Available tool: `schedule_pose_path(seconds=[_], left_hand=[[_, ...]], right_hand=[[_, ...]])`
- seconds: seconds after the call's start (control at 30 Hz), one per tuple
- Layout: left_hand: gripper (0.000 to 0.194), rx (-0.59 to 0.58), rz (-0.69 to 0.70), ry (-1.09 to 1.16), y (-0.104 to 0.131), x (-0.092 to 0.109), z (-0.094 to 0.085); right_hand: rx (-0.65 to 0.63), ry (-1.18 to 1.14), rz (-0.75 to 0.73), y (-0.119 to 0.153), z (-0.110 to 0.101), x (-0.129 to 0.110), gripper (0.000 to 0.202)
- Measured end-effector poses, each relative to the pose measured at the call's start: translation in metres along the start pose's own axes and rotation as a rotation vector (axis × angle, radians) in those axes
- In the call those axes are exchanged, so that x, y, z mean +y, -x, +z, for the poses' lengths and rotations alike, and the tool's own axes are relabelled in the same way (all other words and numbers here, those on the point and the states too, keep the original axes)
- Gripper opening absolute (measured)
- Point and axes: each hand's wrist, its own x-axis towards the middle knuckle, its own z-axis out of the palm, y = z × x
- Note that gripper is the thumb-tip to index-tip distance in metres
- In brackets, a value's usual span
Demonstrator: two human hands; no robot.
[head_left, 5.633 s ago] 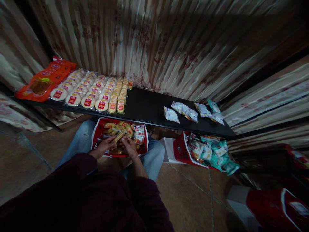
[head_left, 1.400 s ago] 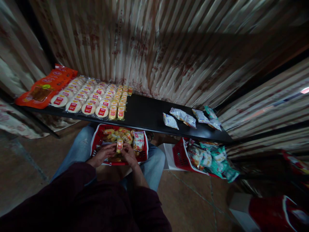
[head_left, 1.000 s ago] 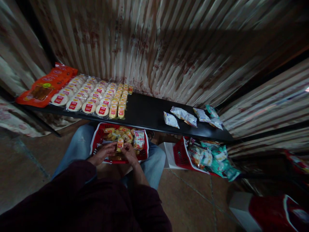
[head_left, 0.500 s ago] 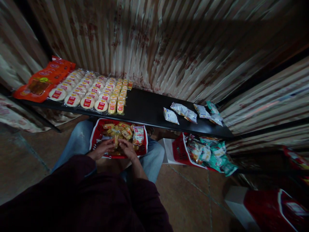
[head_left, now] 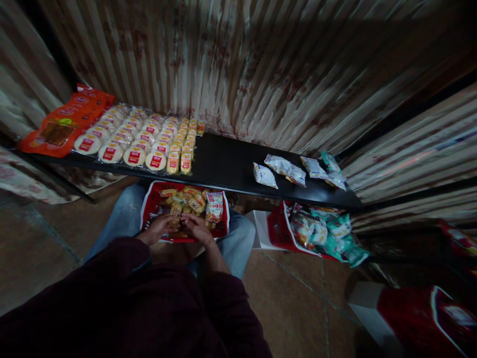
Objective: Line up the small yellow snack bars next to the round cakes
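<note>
Between my knees sits a red basket [head_left: 226, 214] with several small yellow-wrapped snacks [head_left: 194, 201] and a white and red packet [head_left: 214, 207]. My left hand [head_left: 159, 228] is over the basket's near left part, its fingers closed on a small yellow-wrapped snack [head_left: 175, 211]. My right hand [head_left: 196, 227] lies close beside it, fingertips near the same snack; whether it grips anything is too small to tell. Rows of round white packaged cakes [head_left: 134, 156] and yellow snacks [head_left: 186, 161] lie on the black shelf [head_left: 223, 161] beyond.
An orange bag [head_left: 59, 129] lies at the shelf's left end, and white packets [head_left: 264, 175] lie toward its right. A second red basket [head_left: 278, 226] with green and white bags stands on the right. Another red container [head_left: 406, 313] is at lower right.
The snack between my hands has turned and sits slightly lower left. My right hand's fingers have drawn closer together. The view has shifted slightly.
</note>
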Motion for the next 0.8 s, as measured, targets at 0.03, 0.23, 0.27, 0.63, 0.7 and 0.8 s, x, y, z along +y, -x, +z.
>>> schedule_pose_path(seconds=[0.03, 0.23, 0.27, 0.63, 0.7, 0.8], left_hand=[[0.022, 0.004, -0.007, 0.011, 0.0, 0.0, 0.0], [0.021, 0.028, -0.078, 0.06, 0.002, 0.004, 0.001], [0.021, 0.023, -0.085, 0.059, 0.002, 0.005, 0.001], [0.04, -0.018, -0.042, 0.022, 0.002, 0.001, 0.003], [0.051, -0.041, -0.017, 0.003, 0.005, 0.003, 0.004], [0.066, -0.052, -0.02, -0.015, 0.009, 0.005, 0.006]], right_hand=[[-0.006, -0.001, 0.001, 0.0, 0.0, -0.001, 0.038], [-0.012, -0.035, 0.014, 0.005, 0.001, -0.013, 0.038], [-0.012, -0.045, 0.018, 0.005, 0.001, -0.015, 0.039], [0.004, -0.038, 0.061, 0.007, 0.001, -0.016, 0.047], [0.024, -0.043, 0.074, 0.008, 0.002, -0.016, 0.048], [0.065, -0.047, 0.087, 0.008, 0.003, -0.016, 0.047]])
